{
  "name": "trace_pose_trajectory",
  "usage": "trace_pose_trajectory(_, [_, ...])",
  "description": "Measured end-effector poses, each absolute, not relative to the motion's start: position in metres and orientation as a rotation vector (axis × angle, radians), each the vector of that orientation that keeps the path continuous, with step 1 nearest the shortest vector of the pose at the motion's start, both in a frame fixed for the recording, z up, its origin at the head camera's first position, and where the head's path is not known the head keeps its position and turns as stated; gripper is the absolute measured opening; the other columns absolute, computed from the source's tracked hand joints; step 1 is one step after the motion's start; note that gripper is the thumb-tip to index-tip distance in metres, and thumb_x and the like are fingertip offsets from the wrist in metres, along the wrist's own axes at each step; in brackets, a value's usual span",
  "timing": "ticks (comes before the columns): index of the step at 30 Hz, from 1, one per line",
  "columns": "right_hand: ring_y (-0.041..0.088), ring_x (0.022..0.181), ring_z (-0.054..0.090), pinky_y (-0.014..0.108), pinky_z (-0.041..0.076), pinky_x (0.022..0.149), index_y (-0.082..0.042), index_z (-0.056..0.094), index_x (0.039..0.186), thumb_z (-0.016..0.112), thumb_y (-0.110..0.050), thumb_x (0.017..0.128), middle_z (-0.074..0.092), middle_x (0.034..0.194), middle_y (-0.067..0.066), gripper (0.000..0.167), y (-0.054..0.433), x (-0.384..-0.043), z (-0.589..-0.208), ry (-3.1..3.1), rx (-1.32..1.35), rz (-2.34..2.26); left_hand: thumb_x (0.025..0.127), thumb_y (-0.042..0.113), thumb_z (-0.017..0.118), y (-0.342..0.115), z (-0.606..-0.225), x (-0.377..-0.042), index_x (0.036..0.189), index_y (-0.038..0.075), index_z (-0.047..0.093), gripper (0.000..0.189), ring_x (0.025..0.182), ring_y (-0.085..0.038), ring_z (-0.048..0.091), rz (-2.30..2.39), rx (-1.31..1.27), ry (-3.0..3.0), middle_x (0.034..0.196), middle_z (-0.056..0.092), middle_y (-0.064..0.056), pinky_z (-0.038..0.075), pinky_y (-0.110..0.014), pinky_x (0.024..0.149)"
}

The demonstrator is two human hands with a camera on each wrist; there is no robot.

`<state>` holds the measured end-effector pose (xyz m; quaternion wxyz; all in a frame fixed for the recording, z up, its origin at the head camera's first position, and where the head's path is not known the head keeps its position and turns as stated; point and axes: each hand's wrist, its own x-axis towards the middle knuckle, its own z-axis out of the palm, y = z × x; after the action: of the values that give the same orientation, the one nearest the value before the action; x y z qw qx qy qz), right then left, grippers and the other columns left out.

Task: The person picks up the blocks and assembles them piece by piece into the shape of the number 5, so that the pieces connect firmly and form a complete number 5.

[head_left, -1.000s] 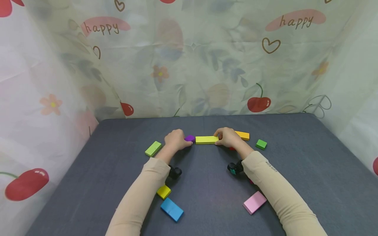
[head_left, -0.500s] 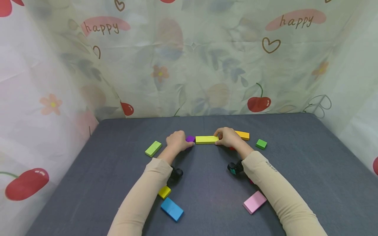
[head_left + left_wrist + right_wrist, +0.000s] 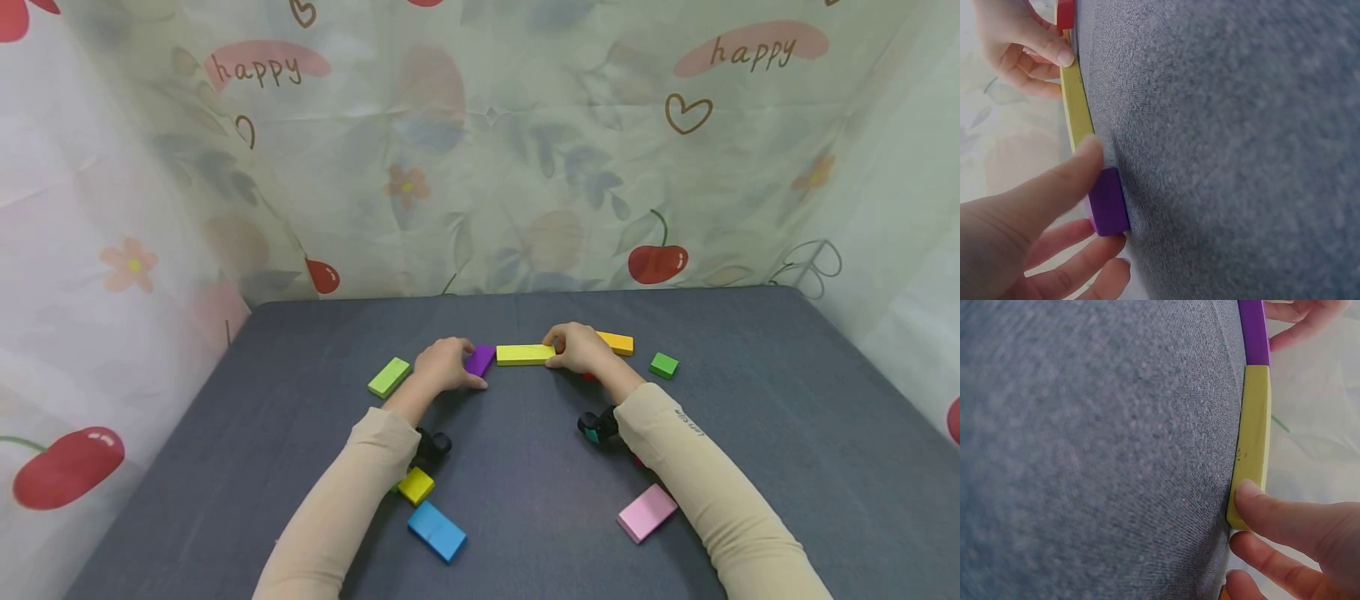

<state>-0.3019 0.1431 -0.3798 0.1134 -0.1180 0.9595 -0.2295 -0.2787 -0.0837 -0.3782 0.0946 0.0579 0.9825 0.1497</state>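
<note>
Grey counter (image 3: 517, 467), flowery cloth (image 3: 491, 183) behind; right hand (image 3: 579, 348) pinches yellow block (image 3: 521, 356), left hand (image 3: 444, 364) has loose fingers by purple block (image 3: 481, 360)

Yellow block (image 3: 521, 356) partly hidden, sleeves (image 3: 322, 517) cropped

Beneath the right hand (image 3: 576, 347): dark grey tabletop (image 3: 525, 467). Beyond the right hand: pale fabric backdrop (image 3: 487, 167), printed with cherries (image 3: 657, 264), hearts (image 3: 688, 114) and "happy" lettering (image 3: 752, 52).
</note>
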Motion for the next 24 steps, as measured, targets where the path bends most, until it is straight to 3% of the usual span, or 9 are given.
trace_pose_trajectory(9, [0.025, 0.091, 0.057, 0.037, 0.047, 0.080, -0.006, 0.061, 0.119, 0.069, -0.017, 0.084, 0.062, 0.108, 0.016, 0.038, 0.1432, -0.3026, -0.3806, 2.819, -0.343, -0.678, 0.078, 0.028, 0.076, -0.0877, -0.3789, -0.2776, 0.126, 0.014, 0.059, 0.053, 0.078, -0.013, 0.059, 0.516, 0.225, 2.899, 0.094, 0.068, -0.003, 0.045, -0.027, 0.065])
trace_pose_trajectory(24, [0.027, 0.094, 0.057, 0.038, 0.047, 0.082, -0.005, 0.062, 0.118, 0.070, -0.016, 0.084, 0.062, 0.108, 0.017, 0.037, 0.1427, -0.3014, -0.3803, 2.824, -0.364, -0.686, 0.078, 0.029, 0.075, -0.0834, -0.3828, -0.2754, 0.123, 0.008, 0.060, 0.052, 0.071, -0.012, 0.057, 0.596, 0.256, 2.921, 0.087, 0.069, -0.003, 0.045, -0.027, 0.066])
